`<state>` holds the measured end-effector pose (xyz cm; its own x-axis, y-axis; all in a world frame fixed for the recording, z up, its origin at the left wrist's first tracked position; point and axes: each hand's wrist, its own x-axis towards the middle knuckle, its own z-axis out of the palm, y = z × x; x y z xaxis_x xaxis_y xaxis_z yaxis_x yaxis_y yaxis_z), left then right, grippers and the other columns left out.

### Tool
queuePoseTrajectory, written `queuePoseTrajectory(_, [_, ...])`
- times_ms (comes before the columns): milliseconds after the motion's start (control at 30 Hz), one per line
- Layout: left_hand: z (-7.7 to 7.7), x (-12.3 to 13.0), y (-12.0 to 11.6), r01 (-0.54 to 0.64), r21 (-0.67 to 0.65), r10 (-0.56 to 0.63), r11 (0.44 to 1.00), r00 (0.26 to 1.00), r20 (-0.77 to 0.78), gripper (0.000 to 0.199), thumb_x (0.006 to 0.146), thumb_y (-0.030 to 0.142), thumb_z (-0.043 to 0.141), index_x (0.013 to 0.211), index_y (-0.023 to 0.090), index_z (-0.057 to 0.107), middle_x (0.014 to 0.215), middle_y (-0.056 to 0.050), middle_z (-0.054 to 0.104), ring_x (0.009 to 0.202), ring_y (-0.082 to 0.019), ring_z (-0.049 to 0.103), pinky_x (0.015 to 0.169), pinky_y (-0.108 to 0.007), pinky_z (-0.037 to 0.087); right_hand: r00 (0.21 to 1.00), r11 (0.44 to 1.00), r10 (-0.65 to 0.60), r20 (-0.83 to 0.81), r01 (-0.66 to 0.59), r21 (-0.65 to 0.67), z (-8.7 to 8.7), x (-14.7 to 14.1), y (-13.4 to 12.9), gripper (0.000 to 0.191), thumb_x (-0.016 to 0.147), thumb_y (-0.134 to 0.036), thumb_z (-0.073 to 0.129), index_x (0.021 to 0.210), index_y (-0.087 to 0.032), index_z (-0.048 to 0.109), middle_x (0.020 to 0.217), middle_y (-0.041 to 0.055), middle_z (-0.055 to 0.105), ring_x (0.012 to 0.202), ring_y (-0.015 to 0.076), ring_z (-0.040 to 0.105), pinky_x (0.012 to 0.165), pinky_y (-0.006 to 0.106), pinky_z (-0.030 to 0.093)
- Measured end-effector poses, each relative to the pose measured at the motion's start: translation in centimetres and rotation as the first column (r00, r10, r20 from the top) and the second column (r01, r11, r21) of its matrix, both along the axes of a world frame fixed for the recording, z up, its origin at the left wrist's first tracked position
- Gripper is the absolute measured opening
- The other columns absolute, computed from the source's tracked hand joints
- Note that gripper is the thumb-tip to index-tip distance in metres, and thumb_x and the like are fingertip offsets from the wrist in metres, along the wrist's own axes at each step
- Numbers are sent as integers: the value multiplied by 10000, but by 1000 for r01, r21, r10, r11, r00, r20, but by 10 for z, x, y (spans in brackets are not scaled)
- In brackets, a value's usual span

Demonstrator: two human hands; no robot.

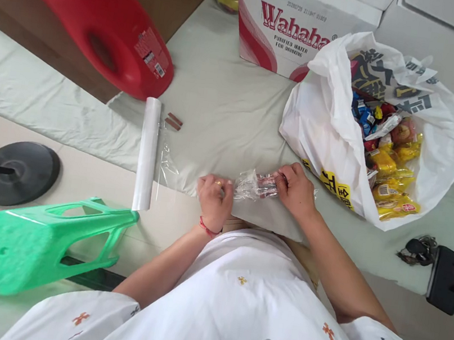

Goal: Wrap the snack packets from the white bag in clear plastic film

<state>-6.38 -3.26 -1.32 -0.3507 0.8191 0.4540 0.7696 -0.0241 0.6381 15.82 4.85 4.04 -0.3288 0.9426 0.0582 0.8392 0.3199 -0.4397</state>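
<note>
A crinkled clear plastic bag [255,187] with reddish-brown strips inside lies at the near edge of the cloth-covered surface, close to my body. At its left end, my left hand [214,199] is closed with the fingers curled on the plastic. My right hand [295,190] pinches the bag's other end, covering part of the contents. To the left, two loose brown strips [173,122] rest on the cloth. Beside them is a white roll of plastic bags [148,152], with a clear sheet trailing from it.
A white shopping bag [324,116] full of wrapped snacks stands at right, before a Wahaha carton [289,37]. A red jug [115,28] is at upper left. A green stool [15,246] lies tipped at lower left. Keys [417,248] and a phone [445,279] sit far right.
</note>
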Motion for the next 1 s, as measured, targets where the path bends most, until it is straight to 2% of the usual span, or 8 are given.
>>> queuePoseTrajectory(133, [12, -12, 9, -42, 47, 41, 998, 999, 24, 263, 1073, 403, 452, 945, 231, 604, 916, -68, 624, 897, -230, 573, 835, -441, 505, 999, 1000, -24, 48, 25, -18, 3, -2, 0, 287, 1073, -395, 470, 1047, -209, 687, 1055, 73, 624, 770, 196, 549, 595, 320, 251])
queuePoseTrajectory(267, [35, 4, 17, 179, 29, -179, 983, 984, 17, 491, 1073, 536, 381, 1410, 200, 500, 1359, -186, 589, 1313, -310, 555, 1084, -537, 479, 991, 999, -25, 131, 28, -21, 9, -12, -4, 285, 1069, -392, 480, 1027, -212, 697, 1056, 78, 612, 718, 184, 508, 588, 323, 213])
queuePoseTrajectory(400, [21, 22, 32, 232, -203, -269, 951, 947, -176, 374, 961, 539, 633, 1148, 219, 687, 1439, -180, 592, 1510, -446, 371, 1199, -721, 294, 999, 999, -38, 31, 39, -30, 4, -11, -2, 250, 1044, -398, 519, 999, -208, 675, 1040, 74, 621, 736, 182, 534, 605, 312, 275])
queuePoseTrajectory(567, [-8, 22, 40, 263, -247, -310, 933, 934, -178, 290, 949, 417, 658, 746, 211, 650, 1280, -114, 678, 1451, -389, 470, 1193, -707, 343, 950, 995, -95, -298, 84, -50, -15, 9, 7, 259, 995, -462, 571, 924, -215, 600, 901, 47, 641, 780, 189, 578, 714, 307, 435])
queuePoseTrajectory(700, [-7, 20, 39, 228, -190, -267, 955, 940, -213, 161, 917, 367, 691, 979, 219, 697, 1318, -156, 670, 1427, -386, 516, 1166, -671, 397, 863, 982, -189, -468, 163, -96, -18, 31, 2, 302, 1024, -492, 513, 981, -211, 613, 825, 28, 648, 723, 180, 574, 703, 312, 478])
queuePoseTrajectory(800, [5, 17, 39, 283, -135, -310, 950, 909, -279, 362, 955, 258, 606, 1313, 235, 653, 1510, -169, 586, 1530, -365, 427, 1221, -675, 315, 811, 968, -244, -533, 234, -86, -10, 49, -9, 316, 1053, -482, 478, 1001, -212, 635, 782, 11, 638, 679, 173, 579, 674, 310, 490])
queuePoseTrajectory(900, [21, 13, 39, 486, -99, -492, 868, 821, -289, 458, 982, 177, 497, 1402, 300, 631, 1533, -105, 606, 1578, -314, 376, 1278, -672, 188, 854, 948, -259, -451, 315, 52, -6, 64, -22, 321, 1058, -471, 487, 1020, -208, 667, 898, 55, 697, 774, 198, 623, 765, 353, 523])
queuePoseTrajectory(1000, [36, 17, 40, 676, -113, -676, 728, 681, -280, 492, 993, 180, 465, 1427, 349, 623, 1488, -49, 664, 1569, -271, 401, 1301, -633, 162, 902, 926, -291, -319, 350, 144, -14, 70, -34, 391, 1048, -498, 496, 1197, -179, 666, 1100, 143, 714, 938, 258, 643, 869, 431, 532])
